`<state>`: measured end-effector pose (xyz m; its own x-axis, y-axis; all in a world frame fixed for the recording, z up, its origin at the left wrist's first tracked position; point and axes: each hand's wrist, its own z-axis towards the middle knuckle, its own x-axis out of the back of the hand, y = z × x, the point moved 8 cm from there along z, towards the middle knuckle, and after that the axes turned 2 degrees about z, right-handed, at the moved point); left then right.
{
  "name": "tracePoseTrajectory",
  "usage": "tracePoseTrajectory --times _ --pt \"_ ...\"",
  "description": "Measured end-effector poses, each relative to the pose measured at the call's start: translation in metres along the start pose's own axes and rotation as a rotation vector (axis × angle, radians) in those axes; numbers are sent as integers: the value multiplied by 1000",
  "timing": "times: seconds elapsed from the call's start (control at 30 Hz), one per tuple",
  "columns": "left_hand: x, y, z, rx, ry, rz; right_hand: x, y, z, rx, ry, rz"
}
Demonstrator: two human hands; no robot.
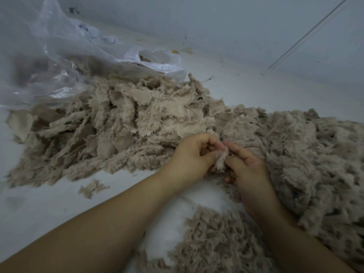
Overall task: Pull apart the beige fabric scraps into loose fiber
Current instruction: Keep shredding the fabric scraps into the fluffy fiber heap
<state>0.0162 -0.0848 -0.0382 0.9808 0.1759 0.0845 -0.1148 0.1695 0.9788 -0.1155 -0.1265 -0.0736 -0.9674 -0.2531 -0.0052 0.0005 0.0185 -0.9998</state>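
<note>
A small beige fabric scrap is pinched between both hands in the middle of the view. My left hand grips its left side with curled fingers and thumb. My right hand pinches its right side. A big heap of flat, furry beige scraps lies on the white floor to the left and behind the hands. Fluffier, pulled-apart beige fiber is heaped on the right, and more fiber lies near the bottom, between my forearms.
A crumpled clear plastic bag lies at the upper left, its mouth against the scrap heap. One stray scrap lies alone on the white floor. A pale wall rises behind, with a thin strip at the upper right.
</note>
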Motion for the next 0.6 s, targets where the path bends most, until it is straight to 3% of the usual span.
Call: tracePoseTrajectory --times 0.1,0.27,0.37,0.47,0.53,0.6 --pt "1 6 -5 -10 -10 -128 -2 0 -2 -4 -24 -19" --pt "14 5 -6 -53 127 -89 0 -2 -4 14 16 -22" --pt "12 22 -14 -282 166 238 -3 -6 -5 35 -27 -15" --pt "-9 33 -25 -560 88 633 -11 -9 -9 57 -114 15" --pt "-11 29 -26 -501 67 571 -12 -9 -10 60 -139 30" --pt "-2 22 -22 -356 88 335 -11 -7 -10 49 -156 34"
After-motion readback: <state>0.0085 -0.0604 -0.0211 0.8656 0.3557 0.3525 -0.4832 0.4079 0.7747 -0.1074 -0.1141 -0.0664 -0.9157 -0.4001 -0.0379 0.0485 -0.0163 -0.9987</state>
